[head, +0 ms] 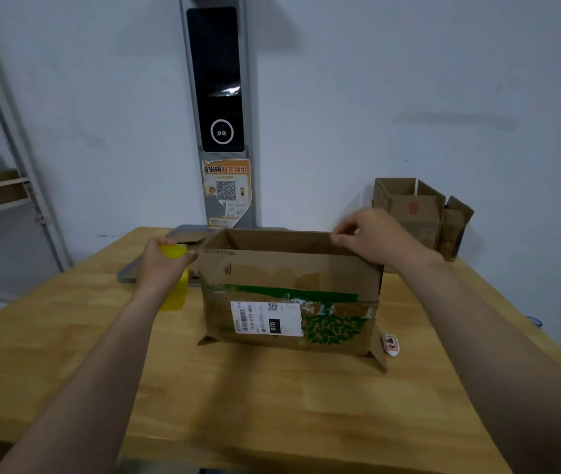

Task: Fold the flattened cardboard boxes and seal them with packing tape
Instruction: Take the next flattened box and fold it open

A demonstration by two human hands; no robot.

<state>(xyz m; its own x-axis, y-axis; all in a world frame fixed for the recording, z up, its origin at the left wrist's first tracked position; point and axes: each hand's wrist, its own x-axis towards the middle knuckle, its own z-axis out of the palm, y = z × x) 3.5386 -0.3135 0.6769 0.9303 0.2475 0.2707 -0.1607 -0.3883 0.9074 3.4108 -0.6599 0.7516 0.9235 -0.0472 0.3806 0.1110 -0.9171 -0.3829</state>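
Standing open-topped at mid-bench [67, 336], the box [289, 278] is steadied from both sides, right hand [371, 236] pinching its far-right rim, left hand [164, 265] gripping the tape [177, 295] by its left wall, probably keeping it square for sealing.

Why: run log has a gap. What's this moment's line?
left hand grips yellow tape roll | right hand pinches cardboard box rim | top open
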